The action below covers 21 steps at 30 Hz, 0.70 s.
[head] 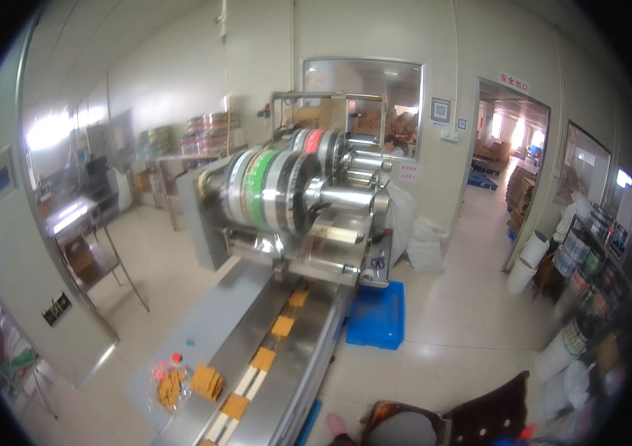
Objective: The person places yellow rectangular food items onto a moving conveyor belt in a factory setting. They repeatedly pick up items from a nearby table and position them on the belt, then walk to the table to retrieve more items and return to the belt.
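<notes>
Neither of my hands is in view. Before me runs a packaging machine's steel conveyor (288,384) with a pale slotted track along its middle. Square orange-brown food slabs (263,359) lie in a spaced row on that track, leading up to the machine. On the left ledge a stack of similar slabs (207,382) leans beside a clear plastic bag or tray (154,384) of broken pieces (170,388). Beyond the conveyor, a large roll with a green band (259,189) is mounted in front of another roll with a red band (313,140).
A blue plastic pallet (376,318) lies on the floor right of the conveyor. A chair (405,423) stands at the lower right, near a pinkish shoe or foot (336,423). Shelves of film rolls (589,251) line the right wall. A doorway (511,161) opens behind white sacks (426,245).
</notes>
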### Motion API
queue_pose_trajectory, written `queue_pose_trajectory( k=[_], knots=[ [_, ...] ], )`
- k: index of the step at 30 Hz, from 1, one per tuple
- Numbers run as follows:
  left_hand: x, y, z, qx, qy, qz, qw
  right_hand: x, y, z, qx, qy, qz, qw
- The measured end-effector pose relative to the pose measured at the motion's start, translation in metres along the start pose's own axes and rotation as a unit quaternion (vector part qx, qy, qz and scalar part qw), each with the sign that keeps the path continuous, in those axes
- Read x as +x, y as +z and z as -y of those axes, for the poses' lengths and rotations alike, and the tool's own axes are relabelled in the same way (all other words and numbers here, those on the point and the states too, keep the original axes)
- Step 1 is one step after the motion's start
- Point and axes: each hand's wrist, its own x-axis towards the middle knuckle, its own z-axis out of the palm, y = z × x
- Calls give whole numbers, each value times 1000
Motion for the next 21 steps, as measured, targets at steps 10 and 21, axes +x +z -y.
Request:
queue_pose_trajectory(
  k=[10,21],
  knots=[
    [164,48,31,147,-5,-220,964,-252,109,286,159,-549,598,562],
    [161,92,-8,223,-104,-368,897,-443,5,573,371,-584,675,257]
  ],
)
